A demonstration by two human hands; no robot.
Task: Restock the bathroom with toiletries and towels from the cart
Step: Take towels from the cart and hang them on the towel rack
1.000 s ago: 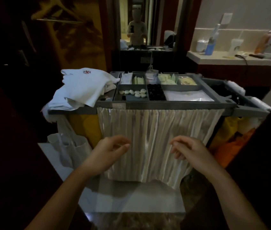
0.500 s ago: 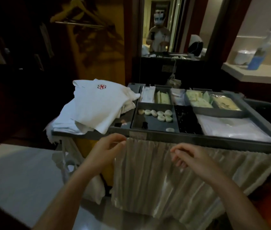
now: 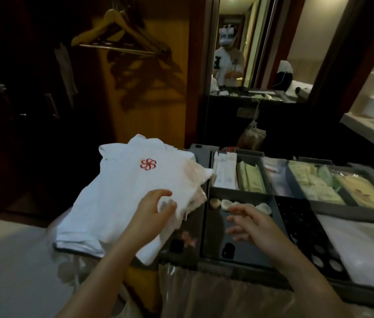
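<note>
The folded white towels (image 3: 121, 191) lay on the left end of the cart (image 3: 245, 269). The left hand (image 3: 151, 216) pinched a fold at their near edge. The right hand (image 3: 257, 226) hovered with loose, spread fingers above the compartment of small round soaps (image 3: 226, 204).

Up top, wooden hangers (image 3: 121, 26) dangle from a metal rail (image 3: 117, 48), shadows falling on the wood panel (image 3: 149, 115). Right of them, a tall mirror (image 3: 250, 42); a small bag (image 3: 251, 137) hangs beneath.
</note>
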